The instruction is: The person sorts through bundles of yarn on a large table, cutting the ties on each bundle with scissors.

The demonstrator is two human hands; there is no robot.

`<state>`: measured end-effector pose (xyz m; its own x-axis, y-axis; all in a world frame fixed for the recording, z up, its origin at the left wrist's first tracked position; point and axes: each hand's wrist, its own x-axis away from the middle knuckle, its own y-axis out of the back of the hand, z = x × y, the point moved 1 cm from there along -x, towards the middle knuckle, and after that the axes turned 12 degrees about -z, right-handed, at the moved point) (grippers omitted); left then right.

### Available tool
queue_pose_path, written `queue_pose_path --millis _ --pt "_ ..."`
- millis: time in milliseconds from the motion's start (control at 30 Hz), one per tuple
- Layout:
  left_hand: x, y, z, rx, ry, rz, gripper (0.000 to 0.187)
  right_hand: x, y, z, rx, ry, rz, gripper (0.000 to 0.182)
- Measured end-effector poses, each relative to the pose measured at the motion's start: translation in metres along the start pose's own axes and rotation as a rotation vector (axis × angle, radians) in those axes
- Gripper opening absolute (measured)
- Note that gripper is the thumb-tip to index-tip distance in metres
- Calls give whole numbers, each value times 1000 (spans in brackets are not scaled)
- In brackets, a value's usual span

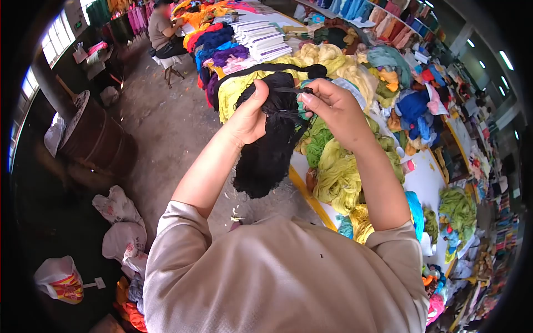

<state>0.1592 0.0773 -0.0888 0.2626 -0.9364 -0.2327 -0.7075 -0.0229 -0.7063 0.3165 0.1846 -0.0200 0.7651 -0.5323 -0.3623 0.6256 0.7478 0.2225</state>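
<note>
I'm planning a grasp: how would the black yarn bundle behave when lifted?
Probably floppy, since the black bundle hangs below the left hand. It may tangle: loose strands show near the right hand.

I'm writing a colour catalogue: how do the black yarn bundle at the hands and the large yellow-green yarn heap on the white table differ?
The black yarn bundle is dark; the yellow-green yarn heap is bright. The black bundle hangs long beside the left hand; the yellow-green heap lies loosely piled on the white table. Both are stringy.
</note>
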Motion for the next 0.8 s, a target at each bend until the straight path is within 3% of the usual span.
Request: queue_pose_path --millis 167,267,400,467,533,600,667,800 --pt "2 1 3 11 -24 -49 79 -2 1 14 149 144 -64 19" --pt "4 -1 2 -23 -77 -45 79 -2 2 19 233 92 -78 19" --pt "8 -6 -2 -14 -49 -28 78 -5 0 10 122 93 -107 21" --pt "7 -6 -2 -29 -56 -38 76 0 -3 18 64 91 -7 25" --pt "6 -3 -1 2 15 30 73 6 1 35 389 33 155 35" --pt "5 -3 2 8 10 -2 71 10 -6 26 256 147 132 43" --pt "8 -10 1 -29 -13 6 72 17 -11 41 541 122 106 46" --pt "5 -4 8 -39 13 -23 75 15 -14 22 561 291 -25 29"
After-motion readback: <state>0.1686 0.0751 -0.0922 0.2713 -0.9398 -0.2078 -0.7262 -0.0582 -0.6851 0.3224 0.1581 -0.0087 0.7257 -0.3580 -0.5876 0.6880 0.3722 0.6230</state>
